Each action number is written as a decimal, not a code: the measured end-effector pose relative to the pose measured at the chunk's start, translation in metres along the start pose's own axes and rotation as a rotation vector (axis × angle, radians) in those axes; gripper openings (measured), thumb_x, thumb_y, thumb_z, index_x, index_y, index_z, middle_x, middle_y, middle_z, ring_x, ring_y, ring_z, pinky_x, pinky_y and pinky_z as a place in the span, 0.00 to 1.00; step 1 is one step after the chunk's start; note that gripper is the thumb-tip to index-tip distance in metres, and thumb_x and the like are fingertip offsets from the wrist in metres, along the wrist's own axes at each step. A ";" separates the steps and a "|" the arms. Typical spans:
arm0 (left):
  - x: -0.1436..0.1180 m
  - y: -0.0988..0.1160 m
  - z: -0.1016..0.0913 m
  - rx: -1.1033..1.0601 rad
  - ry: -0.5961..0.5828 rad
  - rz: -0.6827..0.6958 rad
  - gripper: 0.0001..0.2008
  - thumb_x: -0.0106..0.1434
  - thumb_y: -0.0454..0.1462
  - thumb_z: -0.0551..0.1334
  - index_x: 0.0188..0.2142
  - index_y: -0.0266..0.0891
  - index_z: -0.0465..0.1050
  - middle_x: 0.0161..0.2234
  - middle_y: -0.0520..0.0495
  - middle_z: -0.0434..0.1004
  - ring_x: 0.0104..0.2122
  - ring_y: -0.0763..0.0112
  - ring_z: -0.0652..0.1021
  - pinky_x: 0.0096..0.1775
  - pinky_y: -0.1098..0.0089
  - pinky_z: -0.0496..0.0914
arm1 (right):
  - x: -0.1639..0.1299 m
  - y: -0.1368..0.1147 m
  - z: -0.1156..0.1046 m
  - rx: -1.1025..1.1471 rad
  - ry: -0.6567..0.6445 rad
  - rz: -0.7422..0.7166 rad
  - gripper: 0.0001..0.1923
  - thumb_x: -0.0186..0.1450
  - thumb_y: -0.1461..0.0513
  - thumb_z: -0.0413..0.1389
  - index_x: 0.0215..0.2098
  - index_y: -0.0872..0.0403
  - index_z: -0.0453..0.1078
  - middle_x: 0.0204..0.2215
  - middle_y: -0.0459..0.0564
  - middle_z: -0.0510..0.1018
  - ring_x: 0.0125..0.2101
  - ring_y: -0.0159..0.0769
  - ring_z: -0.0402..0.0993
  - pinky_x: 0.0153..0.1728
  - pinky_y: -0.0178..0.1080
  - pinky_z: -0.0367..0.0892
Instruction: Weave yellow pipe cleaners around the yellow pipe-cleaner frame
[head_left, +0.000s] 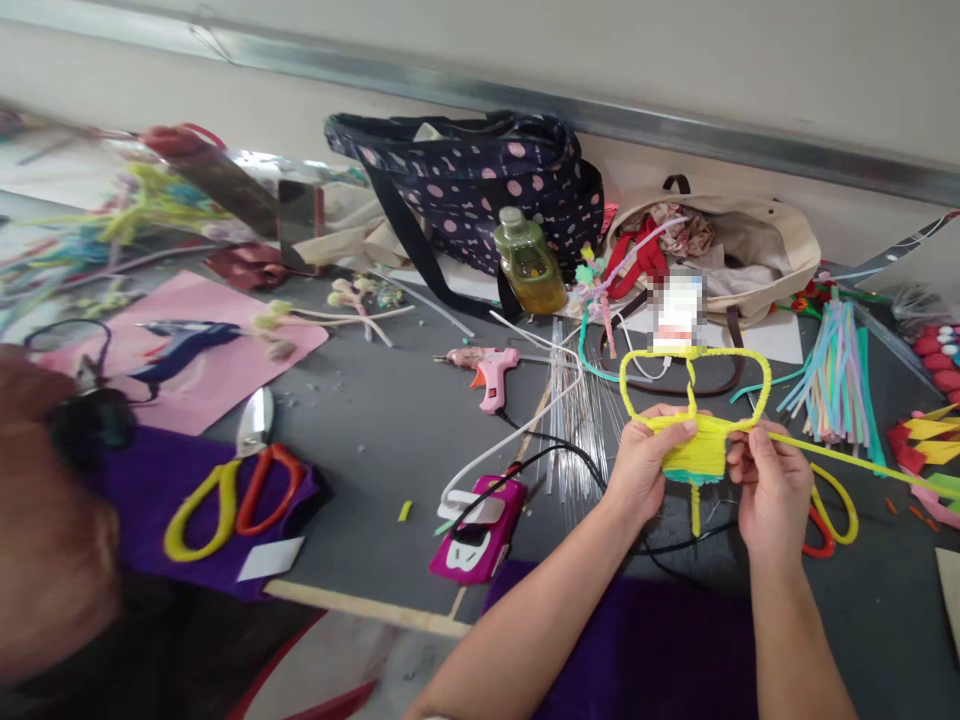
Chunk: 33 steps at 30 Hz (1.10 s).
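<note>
Fingers of the left hand (643,462) curl over the top left of a yellow pipe-cleaner piece (696,447), pinching its wound middle above the grey table (375,420). The right hand (766,482) pinches the right side of the same bundle, where a long yellow strand (847,458) runs off to the right. Two loops rise from the piece. Far left lie big scissors (240,480) on purple felt (157,490); a pink glue gun (487,372) sits mid-table, and a phone (480,530) lies nearer, left of the hands.
</note>
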<state>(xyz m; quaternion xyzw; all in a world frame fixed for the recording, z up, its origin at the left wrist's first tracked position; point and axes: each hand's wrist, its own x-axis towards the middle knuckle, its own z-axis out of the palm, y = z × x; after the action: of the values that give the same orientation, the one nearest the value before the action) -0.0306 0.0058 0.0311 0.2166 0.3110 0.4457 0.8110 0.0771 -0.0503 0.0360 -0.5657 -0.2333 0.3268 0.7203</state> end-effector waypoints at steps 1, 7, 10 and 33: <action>0.000 0.000 0.000 0.000 0.001 0.004 0.11 0.47 0.35 0.72 0.27 0.36 0.72 0.31 0.46 0.81 0.30 0.65 0.80 0.36 0.67 0.72 | 0.000 0.001 0.000 -0.010 0.003 -0.008 0.12 0.58 0.55 0.62 0.32 0.56 0.72 0.26 0.48 0.77 0.20 0.26 0.66 0.16 0.29 0.58; 0.000 0.000 0.000 0.012 0.011 0.030 0.10 0.48 0.35 0.71 0.28 0.36 0.72 0.30 0.46 0.81 0.29 0.66 0.80 0.36 0.67 0.72 | 0.002 0.008 -0.002 -0.084 0.021 -0.028 0.13 0.55 0.56 0.65 0.32 0.56 0.72 0.25 0.46 0.76 0.21 0.28 0.67 0.18 0.30 0.59; 0.000 0.000 0.000 0.030 -0.004 0.033 0.10 0.49 0.35 0.71 0.29 0.36 0.73 0.31 0.46 0.81 0.30 0.65 0.80 0.36 0.67 0.72 | 0.003 0.010 -0.003 -0.100 0.020 -0.033 0.13 0.54 0.56 0.66 0.30 0.56 0.72 0.22 0.44 0.73 0.21 0.28 0.66 0.19 0.30 0.59; 0.000 -0.007 0.000 0.064 0.073 0.039 0.14 0.45 0.38 0.73 0.28 0.36 0.71 0.25 0.49 0.78 0.24 0.70 0.76 0.29 0.71 0.70 | 0.004 0.010 -0.005 -0.229 0.057 -0.060 0.15 0.56 0.52 0.63 0.30 0.56 0.73 0.23 0.48 0.75 0.21 0.31 0.67 0.20 0.33 0.59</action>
<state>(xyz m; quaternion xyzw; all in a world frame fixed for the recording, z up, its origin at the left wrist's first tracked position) -0.0267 0.0027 0.0264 0.2321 0.3501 0.4590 0.7829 0.0813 -0.0494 0.0247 -0.6460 -0.2653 0.2599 0.6669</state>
